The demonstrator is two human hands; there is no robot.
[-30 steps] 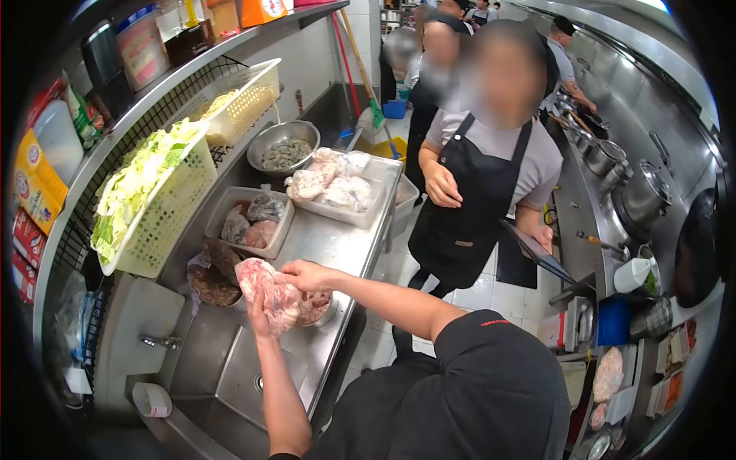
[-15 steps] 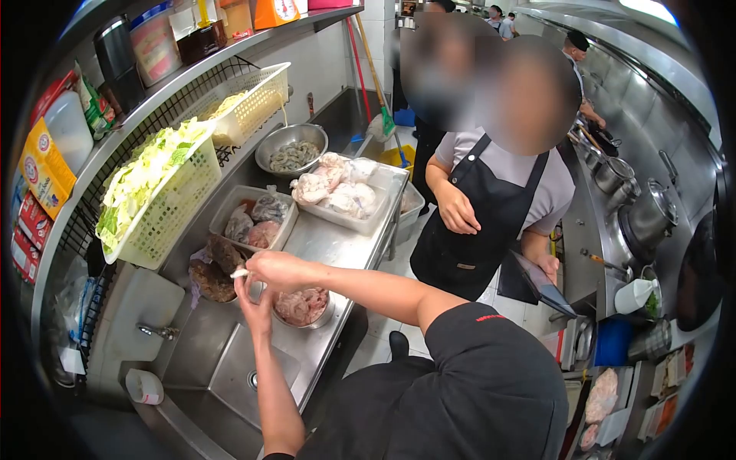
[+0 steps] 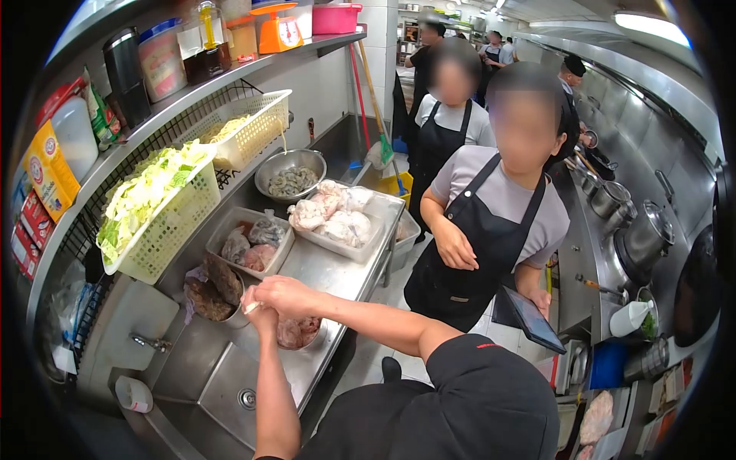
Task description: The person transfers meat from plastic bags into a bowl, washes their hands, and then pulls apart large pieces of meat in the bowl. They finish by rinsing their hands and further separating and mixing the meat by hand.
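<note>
My left hand (image 3: 261,313) and my right hand (image 3: 285,296) are brought together over the near side of the metal counter. A small white piece (image 3: 251,307) shows at the left hand's fingers; its kind is too small to tell. The fingers of both hands are closed around it, partly hiding it. Just below sits a metal bowl of raw pinkish meat (image 3: 295,334), partly covered by my hands and right forearm. To the left, large brown chunks (image 3: 207,295) stand in a round container.
Beyond my hands are a tub of bagged meat (image 3: 249,258), a tray of pale raw meat (image 3: 345,228) and a bowl of shrimp (image 3: 291,182). A sink (image 3: 230,391) lies front left. On the right stands a co-worker holding a tablet (image 3: 533,316).
My left hand's fingers, stretched upward before, have closed in against my right hand. The view has shifted slightly, and the co-worker with the tablet has turned somewhat.
</note>
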